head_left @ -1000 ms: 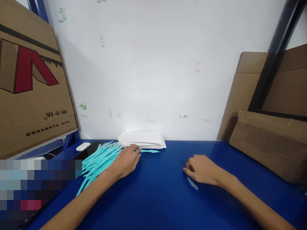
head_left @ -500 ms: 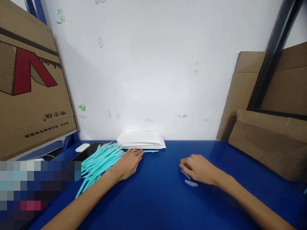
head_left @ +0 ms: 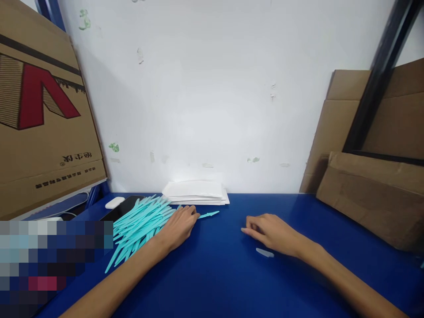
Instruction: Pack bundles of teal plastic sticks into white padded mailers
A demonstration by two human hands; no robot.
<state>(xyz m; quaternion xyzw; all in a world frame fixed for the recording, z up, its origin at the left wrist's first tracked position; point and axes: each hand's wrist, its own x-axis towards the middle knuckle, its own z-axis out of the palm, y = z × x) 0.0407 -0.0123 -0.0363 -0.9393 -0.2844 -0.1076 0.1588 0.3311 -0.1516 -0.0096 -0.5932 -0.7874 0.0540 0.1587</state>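
Observation:
My left hand [head_left: 181, 225] is closed on one turquoise eyebrow razor [head_left: 209, 214], whose narrow end sticks out to the right past my fingertips. Just left of that hand is a loose pile of similar turquoise razors [head_left: 142, 225], with translucent ends on some. Over the right half of the table my right hand [head_left: 273, 230] has its fingers curled and its thumb pointing left; whatever may be in it is hidden. A small clear plastic cap [head_left: 265, 252] lies on the blue tabletop just below that hand.
Against the wall sits a stack of white packets [head_left: 195, 193]. A dark phone [head_left: 121, 208] and a white case [head_left: 115, 202] lie behind the razor pile. Cardboard [head_left: 49, 106] stands at the left, and a brown carton [head_left: 371, 198] borders the blue table [head_left: 212, 278] at the right.
The razor in my left hand has come out from beside the packets, nearer to me and tilted. A second clear cap under my right hand no longer shows; that hand's thumb has shifted left.

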